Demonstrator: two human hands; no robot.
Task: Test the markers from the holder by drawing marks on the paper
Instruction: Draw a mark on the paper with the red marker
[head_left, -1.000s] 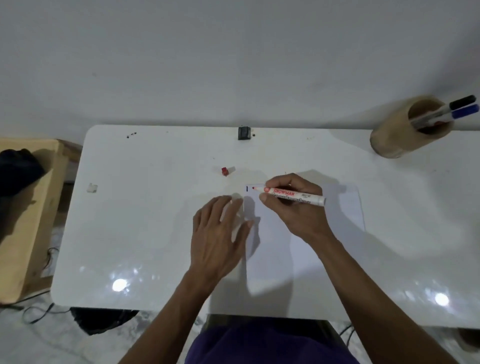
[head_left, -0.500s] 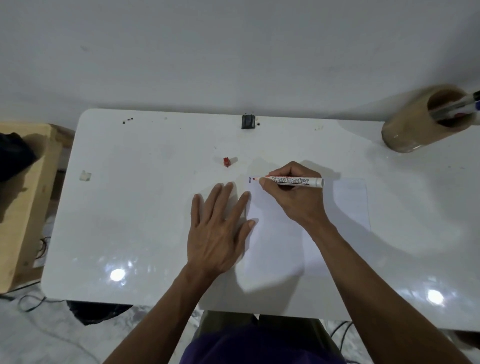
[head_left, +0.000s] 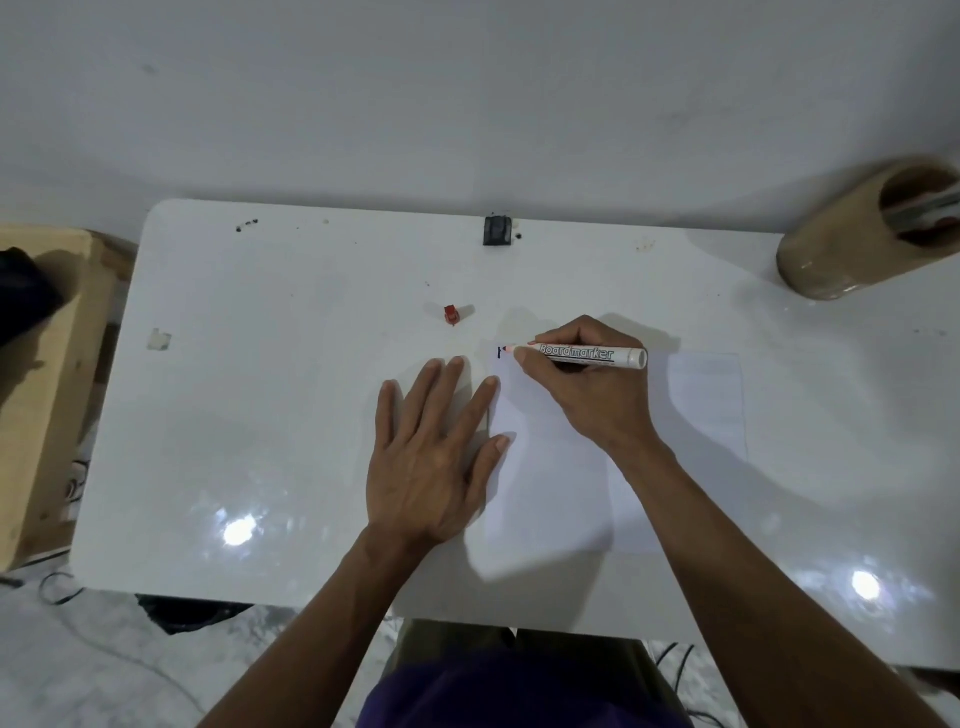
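Observation:
My right hand (head_left: 592, 395) grips a white board marker (head_left: 582, 354) with a red tip. The tip touches the top left corner of the white paper (head_left: 691, 415), right beside a short dark vertical mark (head_left: 500, 353). My left hand (head_left: 431, 457) lies flat with fingers spread, its thumb and forefinger resting on the paper's left edge. A small red marker cap (head_left: 452, 314) lies on the table just beyond my left hand. The tan cylindrical holder (head_left: 841, 249) stands at the far right corner with markers (head_left: 930, 210) sticking out of it.
The white table (head_left: 270, 405) runs up to a white wall. A small black block (head_left: 497, 231) sits at the back edge. A piece of tape (head_left: 158, 340) lies at the left. A wooden box (head_left: 47, 374) stands beside the table's left end.
The marker's red tip has moved closer to the dark mark at the paper's corner. The view has shifted, so the holder sits further to the right edge. My left hand stays flat.

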